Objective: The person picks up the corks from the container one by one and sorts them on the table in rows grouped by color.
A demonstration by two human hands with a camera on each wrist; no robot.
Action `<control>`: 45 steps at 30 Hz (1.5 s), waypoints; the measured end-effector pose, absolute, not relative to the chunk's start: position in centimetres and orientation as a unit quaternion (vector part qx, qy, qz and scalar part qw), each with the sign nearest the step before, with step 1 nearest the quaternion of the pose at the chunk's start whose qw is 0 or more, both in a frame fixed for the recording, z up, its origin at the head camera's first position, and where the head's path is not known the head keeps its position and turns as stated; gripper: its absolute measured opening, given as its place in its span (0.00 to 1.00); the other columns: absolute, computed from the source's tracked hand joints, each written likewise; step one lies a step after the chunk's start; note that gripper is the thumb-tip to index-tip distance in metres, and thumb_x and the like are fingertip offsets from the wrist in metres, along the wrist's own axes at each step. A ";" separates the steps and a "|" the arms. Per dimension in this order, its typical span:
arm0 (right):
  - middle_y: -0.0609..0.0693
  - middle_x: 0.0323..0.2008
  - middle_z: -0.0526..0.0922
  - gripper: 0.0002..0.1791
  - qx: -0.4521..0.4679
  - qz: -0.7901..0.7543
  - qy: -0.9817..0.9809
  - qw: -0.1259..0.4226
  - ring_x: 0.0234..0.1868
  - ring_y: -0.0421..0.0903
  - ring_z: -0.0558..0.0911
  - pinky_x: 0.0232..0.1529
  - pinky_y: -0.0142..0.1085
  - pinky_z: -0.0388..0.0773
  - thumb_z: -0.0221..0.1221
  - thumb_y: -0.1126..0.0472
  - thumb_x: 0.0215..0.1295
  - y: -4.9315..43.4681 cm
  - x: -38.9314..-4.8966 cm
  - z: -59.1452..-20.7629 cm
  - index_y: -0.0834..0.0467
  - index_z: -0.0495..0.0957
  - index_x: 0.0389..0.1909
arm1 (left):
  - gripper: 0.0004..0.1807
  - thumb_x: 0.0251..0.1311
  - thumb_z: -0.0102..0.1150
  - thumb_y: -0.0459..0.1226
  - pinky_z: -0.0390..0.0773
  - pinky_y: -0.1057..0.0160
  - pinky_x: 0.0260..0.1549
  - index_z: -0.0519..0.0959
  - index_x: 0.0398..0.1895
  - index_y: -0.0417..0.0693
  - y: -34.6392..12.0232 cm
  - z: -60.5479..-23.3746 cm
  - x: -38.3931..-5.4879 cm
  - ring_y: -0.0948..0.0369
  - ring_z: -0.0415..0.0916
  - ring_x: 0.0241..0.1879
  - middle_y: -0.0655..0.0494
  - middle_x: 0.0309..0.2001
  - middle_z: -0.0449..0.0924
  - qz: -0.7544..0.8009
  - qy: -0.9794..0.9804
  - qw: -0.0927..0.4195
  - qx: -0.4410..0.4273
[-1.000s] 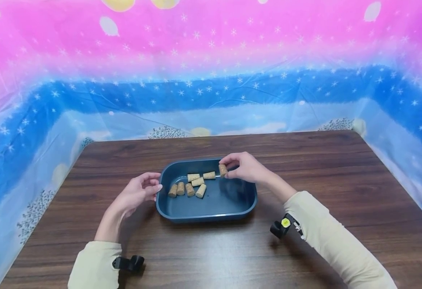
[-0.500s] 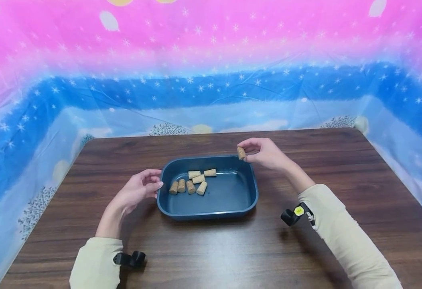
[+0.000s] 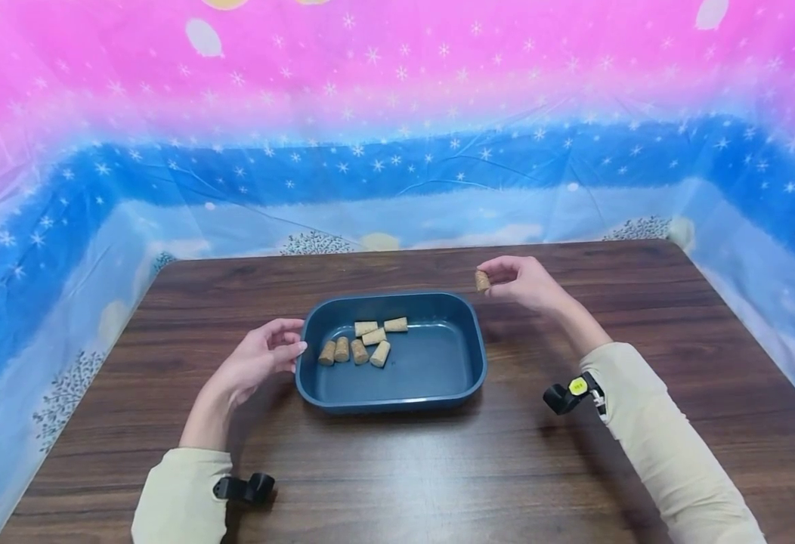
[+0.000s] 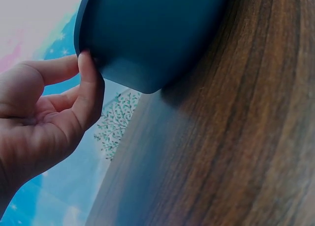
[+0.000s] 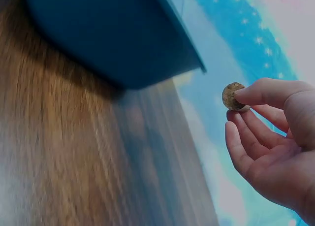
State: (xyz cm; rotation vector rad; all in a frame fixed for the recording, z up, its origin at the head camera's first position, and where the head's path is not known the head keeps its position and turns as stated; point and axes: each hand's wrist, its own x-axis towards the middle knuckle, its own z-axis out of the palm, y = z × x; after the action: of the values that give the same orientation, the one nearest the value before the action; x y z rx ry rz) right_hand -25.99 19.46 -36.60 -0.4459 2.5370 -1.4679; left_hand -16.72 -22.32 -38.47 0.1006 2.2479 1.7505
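Note:
A dark blue rectangular pan (image 3: pixel 431 370) with rounded corners stands on the table. Several corks (image 3: pixel 373 337) lie in its left half, some darker, some paler. My left hand (image 3: pixel 264 351) pinches the pan's left rim; in the left wrist view, the thumb and a finger (image 4: pixel 89 83) meet at that edge. Beyond the pan's far right corner, my right hand (image 3: pixel 523 283) holds one cork (image 3: pixel 482 280) between thumb and fingertips, above the table. The right wrist view shows the round end of this cork (image 5: pixel 231 95) under the thumb, the other fingers loosely bent below.
The brown wood-grain table (image 3: pixel 397 468) reaches back to a pink and blue snowflake cloth (image 3: pixel 397 166) that hangs around its far and side edges. A black wrist camera (image 3: pixel 244 487) is strapped at the left sleeve, another black camera (image 3: pixel 564 394) at the right.
My right hand has lifted the cork from over the inside of the pan and carried it right and away, past the far right corner. My left hand stays at the rim.

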 end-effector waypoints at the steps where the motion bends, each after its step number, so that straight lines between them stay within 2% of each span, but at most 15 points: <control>1: 0.64 0.48 0.80 0.24 -0.147 -0.490 0.855 0.089 0.51 0.56 0.78 0.45 0.38 0.78 0.61 0.72 0.59 19.6 -26.1 -36.8 0.69 0.73 0.58 | 0.28 0.69 0.52 0.30 0.80 0.63 0.39 0.58 0.68 0.29 -22.4 -38.5 -16.7 0.59 0.75 0.36 0.42 0.45 0.70 0.608 0.779 0.145 0.034; 7: 0.65 0.49 0.79 0.22 -0.128 -0.476 0.864 0.103 0.51 0.57 0.78 0.48 0.42 0.76 0.60 0.72 0.59 20.6 -26.4 -38.3 0.69 0.74 0.57 | 0.28 0.68 0.53 0.31 0.80 0.62 0.40 0.58 0.68 0.30 -22.6 -38.5 -16.7 0.59 0.76 0.38 0.42 0.45 0.69 0.612 0.776 0.148 0.032; 13: 0.65 0.50 0.79 0.21 -0.102 -0.468 0.870 0.119 0.49 0.55 0.78 0.45 0.39 0.76 0.60 0.73 0.58 21.3 -26.5 -39.9 0.69 0.75 0.55 | 0.29 0.68 0.53 0.32 0.80 0.63 0.40 0.58 0.68 0.30 -22.7 -38.5 -16.7 0.60 0.76 0.38 0.41 0.46 0.69 0.613 0.775 0.150 0.033; 20: 0.66 0.50 0.79 0.23 -0.088 -0.466 0.872 0.120 0.52 0.56 0.77 0.50 0.41 0.73 0.62 0.72 0.58 22.2 -26.7 -41.1 0.70 0.74 0.56 | 0.28 0.68 0.52 0.30 0.80 0.63 0.39 0.58 0.67 0.29 -22.7 -38.7 -16.8 0.60 0.75 0.36 0.40 0.45 0.70 0.622 0.767 0.151 0.031; 29: 0.63 0.49 0.80 0.23 -0.076 -0.482 0.863 0.131 0.48 0.48 0.79 0.43 0.30 0.75 0.64 0.70 0.58 23.1 -27.0 -42.0 0.70 0.75 0.55 | 0.29 0.68 0.54 0.32 0.80 0.64 0.40 0.58 0.68 0.30 -22.7 -38.7 -16.8 0.59 0.76 0.38 0.39 0.46 0.70 0.622 0.768 0.151 0.040; 37: 0.62 0.46 0.82 0.25 -0.084 -0.485 0.858 0.144 0.40 0.40 0.79 0.40 0.29 0.76 0.67 0.68 0.56 23.4 -27.0 -42.0 0.71 0.76 0.54 | 0.28 0.68 0.53 0.30 0.80 0.64 0.39 0.58 0.68 0.29 -22.7 -38.8 -16.8 0.60 0.76 0.36 0.40 0.45 0.71 0.630 0.761 0.152 0.042; 45: 0.61 0.45 0.82 0.25 -0.089 -0.486 0.857 0.149 0.40 0.40 0.79 0.39 0.29 0.75 0.67 0.68 0.56 23.5 -27.0 -41.9 0.71 0.75 0.55 | 0.28 0.69 0.52 0.30 0.80 0.64 0.39 0.58 0.68 0.29 -22.7 -39.0 -16.9 0.61 0.76 0.36 0.40 0.44 0.71 0.636 0.755 0.154 0.044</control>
State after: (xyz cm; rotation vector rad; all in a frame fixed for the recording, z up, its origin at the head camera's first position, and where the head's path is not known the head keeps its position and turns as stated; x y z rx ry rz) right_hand -27.00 23.47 -41.94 -0.2570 2.4620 -1.3957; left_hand -16.88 -22.71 -39.00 0.1264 2.1656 1.8223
